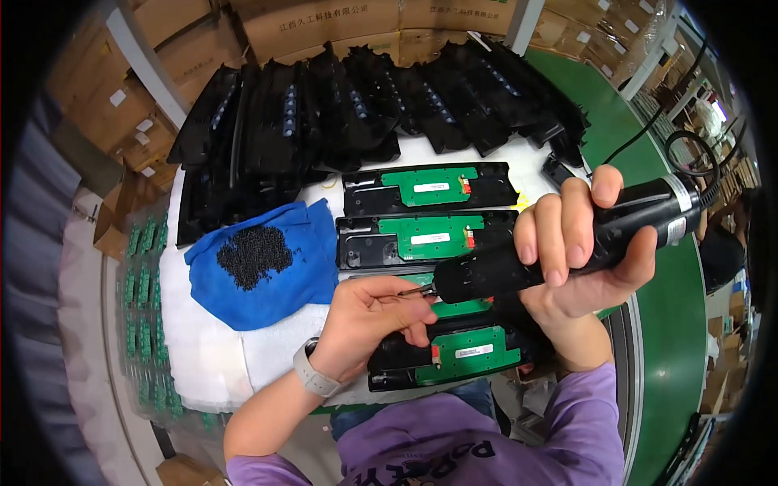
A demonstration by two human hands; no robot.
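Observation:
My right hand [579, 235] is wrapped around a black electric screwdriver [494, 271], whose cord trails off at the right. Its metal bit [421, 290] points left, toward my left hand [377, 316]. The left thumb and fingers are pinched together right at the bit's tip; anything between them is too small to make out. Beneath both hands lies a black plastic housing with a green circuit board [462, 308], partly hidden. Similar housings with boards [429, 239] are lined up beyond it, and another housing with a board [478, 354] lies nearest me.
Left of the housings, a blue cloth [304, 235] bears a heap of small black screws [255, 255]. Black plastic shells [316, 105] stand in a row across the back. Trays of green boards [146, 324] flank the white table cover [203, 356]. Cardboard boxes [324, 28] are stacked behind.

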